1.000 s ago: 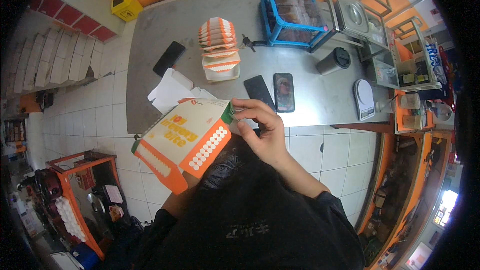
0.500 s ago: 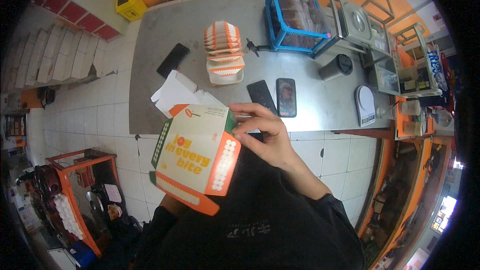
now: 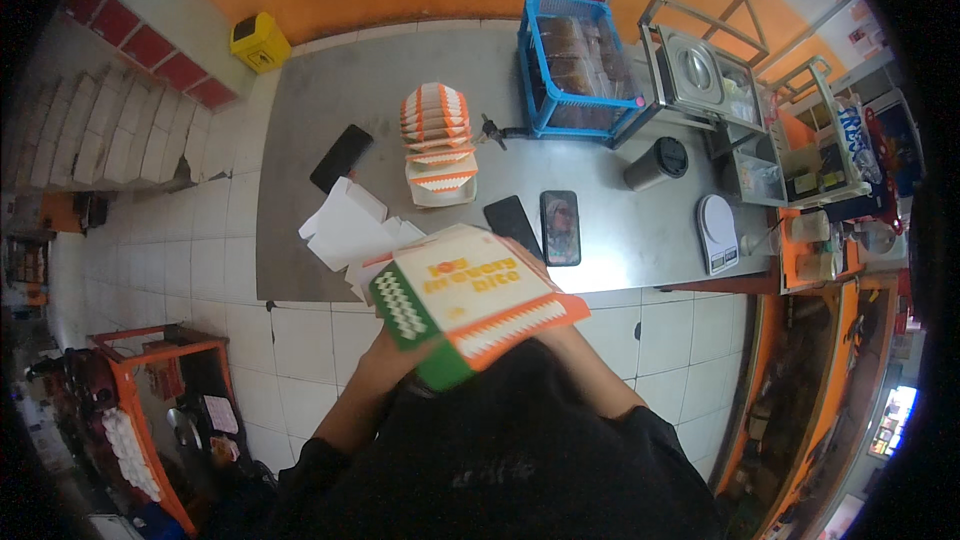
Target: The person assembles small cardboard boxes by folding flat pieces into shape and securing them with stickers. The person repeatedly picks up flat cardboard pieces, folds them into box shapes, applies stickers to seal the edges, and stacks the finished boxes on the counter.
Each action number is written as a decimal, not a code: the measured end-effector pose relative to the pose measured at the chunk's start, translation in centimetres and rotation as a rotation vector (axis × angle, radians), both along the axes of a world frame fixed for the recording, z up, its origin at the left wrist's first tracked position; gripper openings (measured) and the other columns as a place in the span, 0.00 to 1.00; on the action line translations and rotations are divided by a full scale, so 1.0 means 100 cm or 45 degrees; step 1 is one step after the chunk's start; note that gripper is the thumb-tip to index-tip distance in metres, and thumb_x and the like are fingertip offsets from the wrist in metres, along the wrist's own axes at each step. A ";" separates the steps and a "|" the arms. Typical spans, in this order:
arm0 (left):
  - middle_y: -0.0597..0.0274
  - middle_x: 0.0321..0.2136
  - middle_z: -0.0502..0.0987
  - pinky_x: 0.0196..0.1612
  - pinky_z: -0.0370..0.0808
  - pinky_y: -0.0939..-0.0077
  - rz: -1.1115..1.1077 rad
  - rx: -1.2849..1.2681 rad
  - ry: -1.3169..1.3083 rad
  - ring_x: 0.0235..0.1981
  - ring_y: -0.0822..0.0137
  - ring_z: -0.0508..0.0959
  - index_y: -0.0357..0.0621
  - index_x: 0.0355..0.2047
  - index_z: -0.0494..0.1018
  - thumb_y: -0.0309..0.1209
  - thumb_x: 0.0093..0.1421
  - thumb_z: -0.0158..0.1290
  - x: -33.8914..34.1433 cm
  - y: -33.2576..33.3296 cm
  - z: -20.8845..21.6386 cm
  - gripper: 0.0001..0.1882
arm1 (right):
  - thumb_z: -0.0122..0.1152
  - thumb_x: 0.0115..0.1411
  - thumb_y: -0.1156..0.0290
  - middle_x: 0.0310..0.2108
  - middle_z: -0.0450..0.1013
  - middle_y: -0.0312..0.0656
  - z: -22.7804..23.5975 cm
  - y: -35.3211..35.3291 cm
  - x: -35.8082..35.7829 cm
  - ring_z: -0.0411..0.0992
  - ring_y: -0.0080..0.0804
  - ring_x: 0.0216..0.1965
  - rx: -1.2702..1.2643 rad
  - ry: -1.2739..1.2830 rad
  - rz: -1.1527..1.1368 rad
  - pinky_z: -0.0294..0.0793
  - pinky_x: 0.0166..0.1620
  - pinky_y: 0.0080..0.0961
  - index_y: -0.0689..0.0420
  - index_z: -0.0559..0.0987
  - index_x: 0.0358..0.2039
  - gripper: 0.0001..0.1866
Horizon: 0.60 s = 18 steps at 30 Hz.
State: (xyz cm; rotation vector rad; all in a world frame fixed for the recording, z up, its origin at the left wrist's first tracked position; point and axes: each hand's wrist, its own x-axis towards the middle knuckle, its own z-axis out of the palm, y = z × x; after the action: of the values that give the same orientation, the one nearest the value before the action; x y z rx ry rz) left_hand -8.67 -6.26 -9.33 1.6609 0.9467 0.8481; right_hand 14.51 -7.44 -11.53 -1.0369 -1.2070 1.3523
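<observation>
Fingers of left hand (image 3: 384,358), right hand (image 3: 560,339) mostly behind cardboard food box (image 3: 462,285), frame centre, pinched or spread cannot tell, nested cartons (image 3: 436,130) upper centre

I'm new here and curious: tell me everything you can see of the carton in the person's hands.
The carton looks like thin card with folded sides. Its cream panel with yellow lettering faces up; a patterned green side shows at left, a white-patterned orange strip along the near edge, and a green flap at the lower corner. It is slightly blurred and tilted, held up near the front edge of the table. The left hand and right hand reach behind it, their grip mostly hidden.
</observation>
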 end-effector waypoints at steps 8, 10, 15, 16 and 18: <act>0.62 0.37 0.81 0.46 0.76 0.77 0.149 -0.266 -0.156 0.40 0.72 0.80 0.34 0.44 0.76 0.24 0.68 0.55 0.006 0.003 0.010 0.08 | 0.66 0.62 0.73 0.49 0.78 0.49 0.033 0.001 -0.013 0.79 0.40 0.49 -0.014 -0.196 -0.065 0.79 0.49 0.32 0.62 0.77 0.54 0.19; 0.62 0.36 0.81 0.46 0.76 0.78 0.217 -0.399 -0.235 0.39 0.72 0.80 0.34 0.44 0.77 0.24 0.67 0.56 0.012 0.000 0.011 0.07 | 0.62 0.64 0.80 0.43 0.80 0.49 0.043 -0.002 -0.018 0.82 0.34 0.43 0.122 -0.338 -0.114 0.80 0.43 0.26 0.64 0.81 0.45 0.09; 0.64 0.39 0.81 0.45 0.77 0.79 0.335 -0.813 -0.516 0.38 0.76 0.79 0.37 0.46 0.78 0.27 0.68 0.57 0.028 -0.009 0.010 0.09 | 0.62 0.65 0.79 0.40 0.79 0.45 0.042 0.001 -0.027 0.80 0.29 0.41 -0.055 -0.234 -0.211 0.79 0.43 0.25 0.65 0.81 0.40 0.05; 0.65 0.39 0.81 0.44 0.77 0.80 0.339 -0.882 -0.610 0.37 0.78 0.79 0.38 0.47 0.78 0.28 0.68 0.57 0.029 -0.010 0.009 0.10 | 0.62 0.65 0.78 0.39 0.78 0.44 0.039 0.001 -0.028 0.79 0.28 0.40 -0.081 -0.199 -0.225 0.79 0.43 0.25 0.65 0.81 0.39 0.04; 0.65 0.40 0.81 0.46 0.76 0.80 0.310 -0.943 -0.684 0.39 0.77 0.79 0.38 0.48 0.78 0.28 0.68 0.57 0.029 -0.012 0.008 0.10 | 0.62 0.65 0.78 0.40 0.76 0.43 0.033 0.001 -0.032 0.77 0.27 0.41 -0.050 -0.148 -0.219 0.78 0.44 0.24 0.65 0.81 0.38 0.04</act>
State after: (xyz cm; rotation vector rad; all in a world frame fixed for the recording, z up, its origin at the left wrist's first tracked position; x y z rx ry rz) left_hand -5.79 -7.41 -8.55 0.6465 0.9277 0.8936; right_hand 11.36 -7.37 -8.26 -1.2327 -1.1511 1.2005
